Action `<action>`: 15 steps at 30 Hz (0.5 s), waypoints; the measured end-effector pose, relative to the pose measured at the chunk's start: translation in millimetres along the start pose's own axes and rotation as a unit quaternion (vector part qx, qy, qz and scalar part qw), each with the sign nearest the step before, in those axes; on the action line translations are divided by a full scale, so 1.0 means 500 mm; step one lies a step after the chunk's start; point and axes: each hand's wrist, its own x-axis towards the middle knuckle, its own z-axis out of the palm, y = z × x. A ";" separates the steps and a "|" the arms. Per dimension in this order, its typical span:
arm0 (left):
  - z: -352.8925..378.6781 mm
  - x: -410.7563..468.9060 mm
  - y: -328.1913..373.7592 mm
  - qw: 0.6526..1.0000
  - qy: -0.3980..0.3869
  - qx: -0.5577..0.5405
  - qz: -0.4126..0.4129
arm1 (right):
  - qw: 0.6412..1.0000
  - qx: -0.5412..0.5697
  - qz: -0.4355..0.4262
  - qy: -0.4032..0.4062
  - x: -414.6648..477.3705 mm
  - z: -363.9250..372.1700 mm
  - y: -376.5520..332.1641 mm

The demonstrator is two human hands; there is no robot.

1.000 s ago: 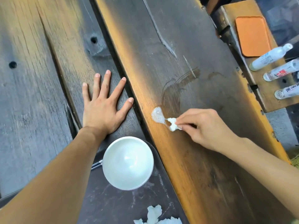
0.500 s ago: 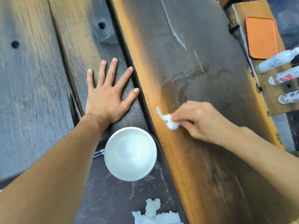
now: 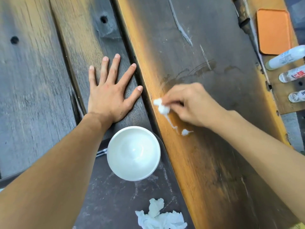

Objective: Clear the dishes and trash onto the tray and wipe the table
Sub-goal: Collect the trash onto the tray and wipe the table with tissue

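One bowl [image 3: 133,152], three bottles [image 3: 287,57], right hand [image 3: 189,104] pinching one tissue wad [image 3: 162,107]

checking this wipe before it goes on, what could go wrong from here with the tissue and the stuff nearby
The wet tissue wad pinched in the right hand looks to be shredding: a white bit lies on the plank, so more crumbs may follow. It is small, so the wet streaks further up may just smear. The white bowl sits at the tray edge near the wiping arm and could get nudged.

Rough weathered wood table [image 3: 214,63], glossy white bowl [image 3: 133,153], crumpled paper tissue [image 3: 162,108]
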 end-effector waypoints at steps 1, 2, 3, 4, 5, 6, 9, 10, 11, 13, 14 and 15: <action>0.000 0.000 0.001 1.000 0.000 0.000 0.000 | 0.998 0.003 -0.031 -0.059 -0.023 -0.003 -0.009; 0.001 -0.001 0.001 1.000 -0.001 0.001 0.001 | 0.991 -0.002 -0.049 -0.122 -0.045 -0.007 -0.014; 0.000 -0.001 0.001 1.000 0.000 0.002 0.001 | 0.983 -0.012 -0.054 -0.176 -0.063 -0.013 -0.012; 0.000 -0.001 0.002 1.000 0.001 0.002 0.001 | 0.978 -0.017 -0.046 -0.204 -0.075 -0.020 -0.004; -0.001 -0.002 0.002 1.000 0.002 0.003 0.000 | 0.981 -0.007 -0.026 -0.194 -0.081 -0.029 0.008; -0.001 -0.002 0.002 1.000 0.002 0.004 0.000 | 0.989 0.020 0.005 -0.148 -0.080 -0.039 0.023; -0.001 -0.001 0.002 1.000 0.001 0.001 0.000 | 0.984 0.057 0.134 0.099 -0.032 -0.069 0.078; -0.001 -0.001 0.001 1.000 0.002 0.001 0.000 | 0.972 0.046 0.173 0.154 -0.004 -0.076 0.090; 0.000 -0.001 0.001 1.000 0.003 0.003 0.000 | 0.962 0.041 0.198 0.181 0.027 -0.079 0.099; 0.001 -0.001 0.000 1.000 0.005 0.008 0.001 | 0.962 0.033 0.211 0.173 0.081 -0.068 0.102; 0.002 -0.001 0.000 1.000 0.006 0.008 0.002 | 0.968 0.020 0.198 0.149 0.100 -0.057 0.094; 0.002 -0.001 -0.001 1.000 0.006 0.007 0.002 | 0.978 0.008 0.173 0.119 0.108 -0.046 0.080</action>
